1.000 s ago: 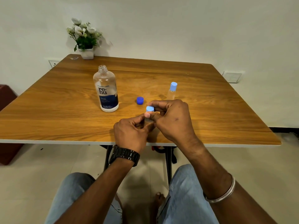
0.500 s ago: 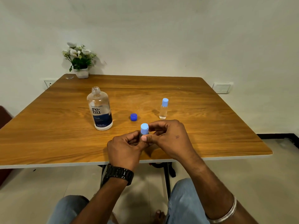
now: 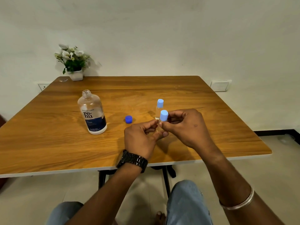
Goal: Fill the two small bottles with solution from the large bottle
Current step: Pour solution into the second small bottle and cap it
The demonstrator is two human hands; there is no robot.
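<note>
both hands [image 3: 164, 127] pinch capped small bottle [image 3: 163, 115] above table [image 3: 48, 143].

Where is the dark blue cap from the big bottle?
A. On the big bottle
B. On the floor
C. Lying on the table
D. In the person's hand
C. The dark blue cap lies on the table beside the large bottle, whose neck is open; the hands hold a small bottle with a light blue cap.

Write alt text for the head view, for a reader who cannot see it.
Both hands, left hand and right hand, hold a small bottle with a light-blue cap above a wooden table. Behind stand a second capped small bottle, an open large bottle and its loose blue cap.
</note>
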